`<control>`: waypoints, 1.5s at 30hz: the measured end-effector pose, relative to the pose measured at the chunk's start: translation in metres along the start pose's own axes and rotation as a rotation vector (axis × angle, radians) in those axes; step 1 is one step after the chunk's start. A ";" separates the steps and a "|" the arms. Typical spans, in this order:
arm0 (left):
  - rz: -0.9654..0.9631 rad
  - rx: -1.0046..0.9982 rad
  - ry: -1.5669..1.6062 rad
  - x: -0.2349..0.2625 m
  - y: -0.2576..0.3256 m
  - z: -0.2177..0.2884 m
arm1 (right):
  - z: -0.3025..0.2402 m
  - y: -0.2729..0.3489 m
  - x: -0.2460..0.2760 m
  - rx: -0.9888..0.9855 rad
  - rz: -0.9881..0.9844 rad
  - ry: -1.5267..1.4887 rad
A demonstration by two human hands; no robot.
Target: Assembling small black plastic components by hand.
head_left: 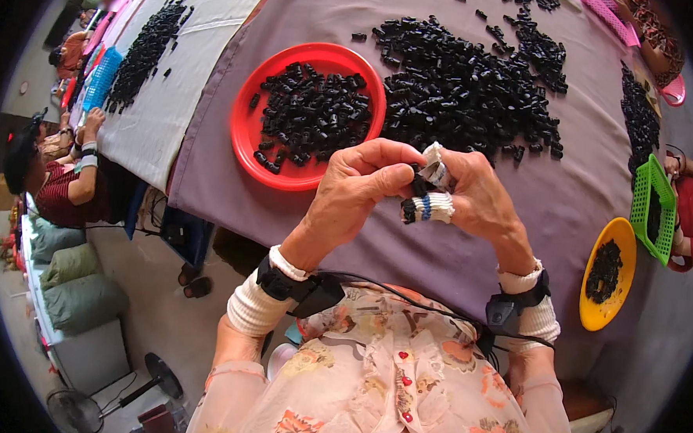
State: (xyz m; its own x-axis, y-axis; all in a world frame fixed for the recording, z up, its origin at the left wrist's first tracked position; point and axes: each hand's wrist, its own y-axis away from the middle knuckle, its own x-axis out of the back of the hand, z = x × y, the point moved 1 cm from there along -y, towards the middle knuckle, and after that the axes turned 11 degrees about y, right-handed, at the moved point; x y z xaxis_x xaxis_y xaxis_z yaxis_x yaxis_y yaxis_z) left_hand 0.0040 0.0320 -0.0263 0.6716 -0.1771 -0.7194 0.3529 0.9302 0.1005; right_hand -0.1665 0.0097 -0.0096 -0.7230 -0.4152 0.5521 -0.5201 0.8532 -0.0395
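Note:
My left hand (356,184) and my right hand (481,194) meet over the table's near edge. Between their fingertips is a small black plastic part (419,183), mostly covered by the fingers. Left thumb and forefinger are pinched on it. White knitted finger covers (435,208), one with blue and black stripes, wrap the right thumb and forefinger, which close on the part from the other side. Just beyond the left hand, a round red tray (245,137) holds many similar black parts. A large heap of black parts (455,89) spreads behind both hands.
Purple-grey cloth (283,221) covers the table. At right are a yellow tray (618,289) and a green basket (655,182) with black parts. Other people sit left and right. A second table (183,51) bears a blue basket (103,78). Cables join my wrist straps.

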 end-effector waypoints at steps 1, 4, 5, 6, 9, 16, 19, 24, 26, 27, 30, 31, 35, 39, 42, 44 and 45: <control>-0.009 0.000 0.006 0.002 0.000 -0.002 | -0.001 0.000 0.000 0.003 0.004 -0.005; -0.014 0.007 0.006 -0.002 0.001 -0.001 | 0.000 0.001 0.002 0.002 -0.018 -0.005; -0.009 0.010 0.007 -0.004 0.000 -0.001 | 0.004 0.002 0.001 0.018 -0.017 -0.008; -0.018 0.017 0.003 -0.006 -0.001 -0.002 | 0.007 0.003 0.001 0.032 -0.016 -0.010; -0.016 0.021 -0.011 -0.006 -0.001 -0.002 | 0.008 0.005 0.001 0.025 -0.016 -0.042; -0.005 0.033 -0.081 -0.007 -0.007 -0.003 | 0.014 0.006 0.001 0.049 -0.030 -0.073; -0.002 0.044 -0.111 -0.005 -0.010 -0.004 | 0.014 0.004 0.002 0.044 -0.041 -0.040; 0.001 0.078 -0.134 -0.004 -0.015 -0.003 | 0.018 0.002 0.002 0.018 -0.092 -0.066; -0.005 0.075 -0.150 -0.003 -0.017 -0.003 | 0.021 0.003 0.002 0.011 -0.095 -0.077; -0.006 0.078 -0.153 -0.002 -0.018 -0.003 | 0.023 0.003 0.001 0.006 -0.102 -0.085; 0.015 0.099 -0.131 -0.003 -0.020 -0.003 | 0.024 0.002 0.001 0.059 -0.041 -0.132; 0.006 0.101 -0.018 -0.004 -0.020 -0.003 | 0.023 0.002 0.003 0.062 -0.043 -0.134; -0.031 0.119 0.182 0.001 -0.019 -0.010 | 0.020 0.002 0.008 -0.014 0.042 -0.203; -0.003 0.078 0.183 0.004 -0.016 -0.010 | 0.016 0.002 0.005 -0.042 0.088 -0.257; 0.008 0.026 0.145 0.001 -0.016 -0.008 | 0.015 0.002 0.004 -0.017 0.121 -0.195; 0.065 0.013 -0.052 0.001 -0.016 -0.007 | 0.012 0.002 0.002 0.026 0.132 -0.118; 0.066 0.007 -0.048 0.001 -0.014 -0.007 | 0.010 0.002 -0.001 0.052 0.162 -0.074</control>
State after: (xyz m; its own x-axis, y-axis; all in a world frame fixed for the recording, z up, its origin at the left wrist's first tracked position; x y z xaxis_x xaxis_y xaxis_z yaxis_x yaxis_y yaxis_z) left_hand -0.0048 0.0206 -0.0331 0.7242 -0.1304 -0.6772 0.3111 0.9381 0.1520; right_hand -0.1717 0.0084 -0.0186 -0.8299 -0.2974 0.4721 -0.4156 0.8940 -0.1674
